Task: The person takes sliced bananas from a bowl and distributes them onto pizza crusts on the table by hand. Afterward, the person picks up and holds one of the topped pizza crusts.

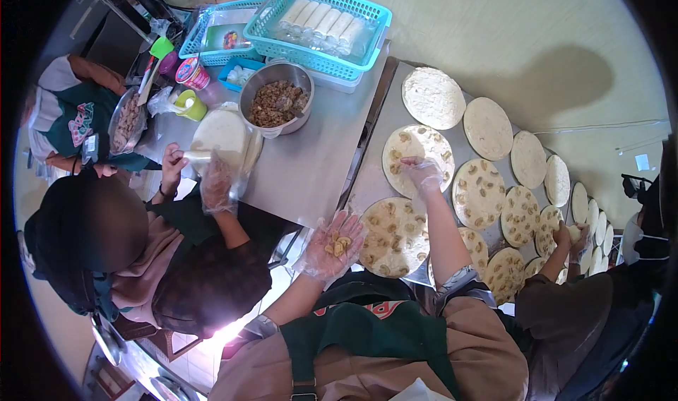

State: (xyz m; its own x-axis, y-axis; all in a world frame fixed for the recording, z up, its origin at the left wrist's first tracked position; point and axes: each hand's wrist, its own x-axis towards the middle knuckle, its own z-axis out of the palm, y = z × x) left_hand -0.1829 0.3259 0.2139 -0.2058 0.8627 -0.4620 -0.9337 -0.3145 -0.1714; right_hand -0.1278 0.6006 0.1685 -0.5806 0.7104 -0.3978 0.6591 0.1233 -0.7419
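Observation:
My left hand (333,247), in a clear plastic glove, is palm up with fingers spread, and several small brownish slices (338,245) lie on it. Over a round dough base (438,141) my right hand (422,172), gloved too, has its fingers drawn together; whatever they hold is too small to make out. Similar slices are spread on that base. Another topped round (395,224) lies between my hands, just right of my left hand. Plain rounds (433,97) are at the back of the metal table.
At left, a co-worker's gloved hands (217,183) handle a roll by flat white sheets (222,134). A pot of brown filling (277,104) and blue baskets (318,54) stand behind. Another person's hands (565,235) are over rounds at right. A further person works with a bowl (128,122) at far left.

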